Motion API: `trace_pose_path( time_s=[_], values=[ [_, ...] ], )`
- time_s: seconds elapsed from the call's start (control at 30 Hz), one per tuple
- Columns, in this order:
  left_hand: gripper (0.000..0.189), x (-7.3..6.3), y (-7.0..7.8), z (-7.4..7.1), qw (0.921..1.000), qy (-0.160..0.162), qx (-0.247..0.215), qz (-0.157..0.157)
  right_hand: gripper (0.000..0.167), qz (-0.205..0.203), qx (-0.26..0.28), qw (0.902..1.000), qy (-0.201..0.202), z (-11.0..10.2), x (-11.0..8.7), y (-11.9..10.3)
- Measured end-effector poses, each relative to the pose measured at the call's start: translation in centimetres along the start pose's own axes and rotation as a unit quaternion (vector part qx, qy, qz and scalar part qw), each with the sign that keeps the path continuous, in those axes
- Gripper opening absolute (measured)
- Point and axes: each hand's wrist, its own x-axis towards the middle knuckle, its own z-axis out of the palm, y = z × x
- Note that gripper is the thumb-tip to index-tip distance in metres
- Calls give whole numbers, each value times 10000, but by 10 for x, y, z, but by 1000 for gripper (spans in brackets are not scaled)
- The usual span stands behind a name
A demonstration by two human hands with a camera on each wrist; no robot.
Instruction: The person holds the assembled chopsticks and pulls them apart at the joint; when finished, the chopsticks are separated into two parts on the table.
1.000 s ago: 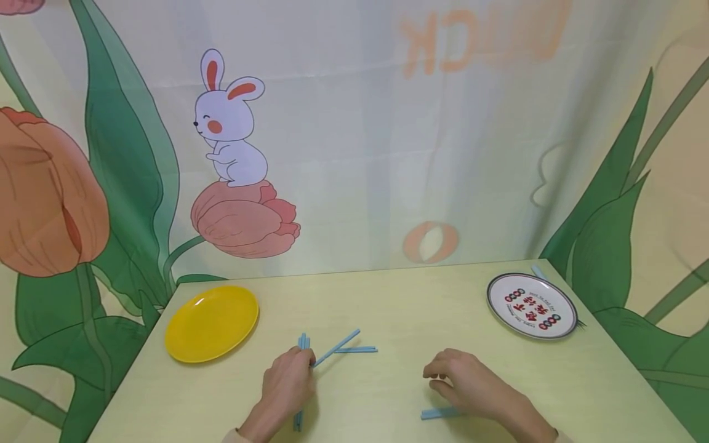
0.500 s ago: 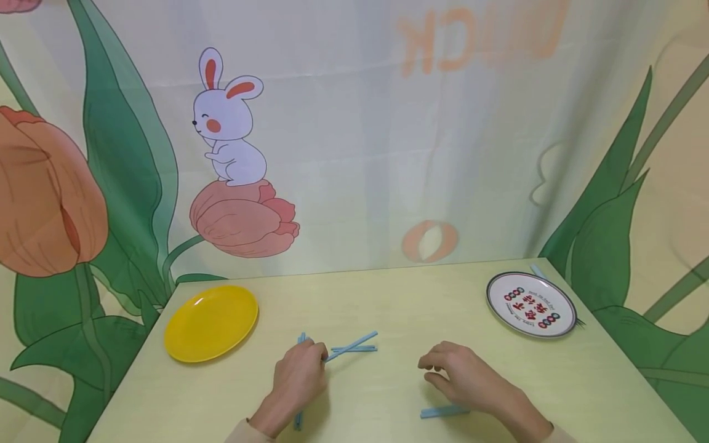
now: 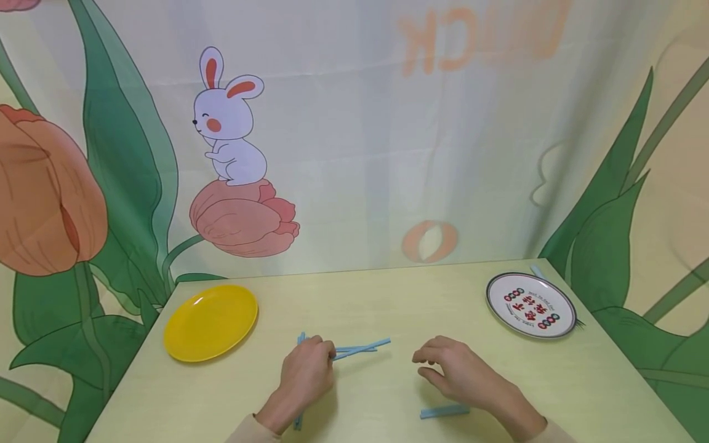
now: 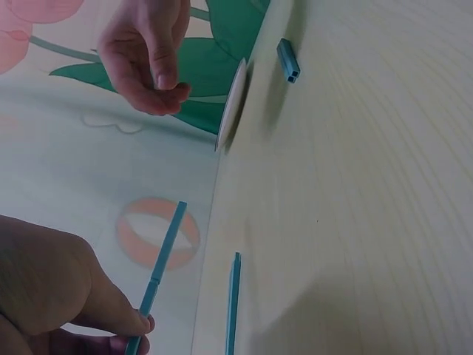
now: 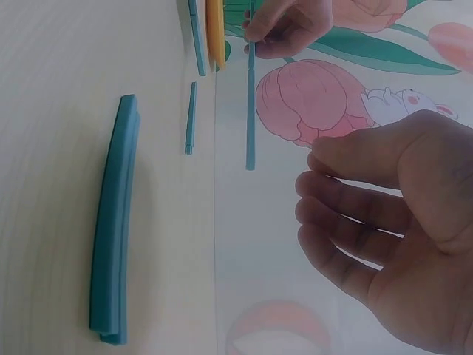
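My left hand (image 3: 306,372) pinches a thin, jointed light-blue stick (image 4: 168,240) between thumb and finger. The stick is held above the table and points right in the head view. Below it on the table lies a short blue stick piece (image 5: 191,118). Another longer row of blue sticks (image 3: 299,423) runs under the left hand, partly hidden by it. My right hand (image 3: 462,375) hovers with loosely bent fingers and holds nothing, as the right wrist view shows. On the table near it lies a pair of blue sticks (image 5: 111,222), side by side.
A yellow plate (image 3: 210,323) lies at the table's back left. At the back right is a white plate (image 3: 515,314) with red lettering, with a blue piece (image 3: 536,271) behind it. A printed curtain (image 3: 343,154) hangs behind the pale table (image 3: 382,307).
My left hand has moved right with the pinched stick, whose far end has swung lower and further right over the short piece. My right hand has shifted slightly left and away from me.
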Motion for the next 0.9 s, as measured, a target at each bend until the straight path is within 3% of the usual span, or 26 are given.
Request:
trace_pose_path(
  time_s=[0.9],
  values=[
    [13,6,17,0,9968,83,-205,770,13,-253,62,9995,162,2,18,-12]
  ],
)
